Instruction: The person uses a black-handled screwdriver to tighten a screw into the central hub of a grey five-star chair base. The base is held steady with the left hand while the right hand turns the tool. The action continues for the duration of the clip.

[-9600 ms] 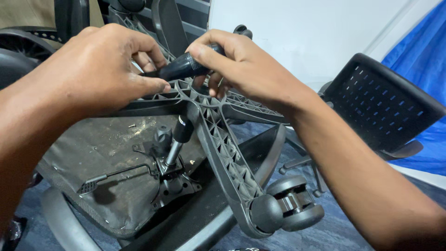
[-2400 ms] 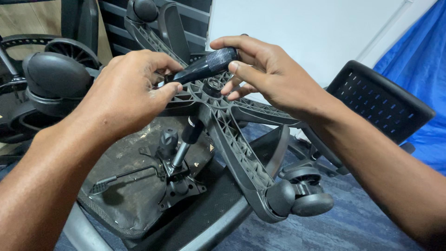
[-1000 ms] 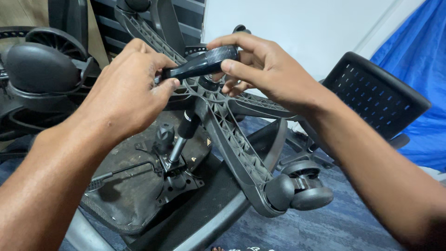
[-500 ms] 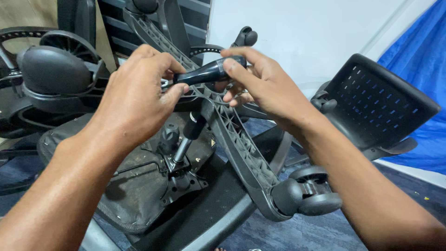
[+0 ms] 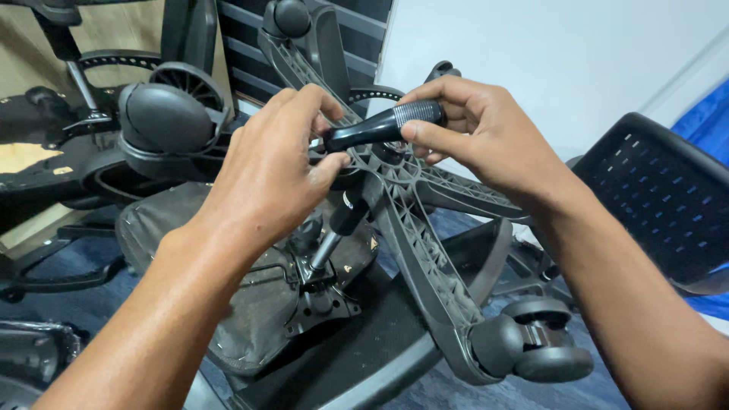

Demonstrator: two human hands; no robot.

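- Our right hand [image 5: 486, 140] is closed round the ribbed end of a black tool handle [image 5: 383, 125], thumb under, fingers over.
- Our left hand [image 5: 273, 171] is curled at the handle's other end, thumb and fingertips pinched there; we can't tell exactly what it grips.
- The handle lies nearly level, right over the hub of a black star-shaped chair base [image 5: 414, 228], touching or just above it.
- One base arm runs down-right to a twin-wheel caster [image 5: 531, 349]; another caster [image 5: 163, 118] sits behind the left hand.
- Gas lift cylinder [image 5: 334, 235] drops from the hub into the metal mechanism on the upturned seat [image 5: 250, 304].
- Perforated black chair back [image 5: 661, 205] at right.
- More chair frames [image 5: 68, 114] at left.
- Floor [image 5: 471, 387] looks like dark blue carpet; white wall [image 5: 562, 53] behind, blue sheet [image 5: 710, 114] far right.
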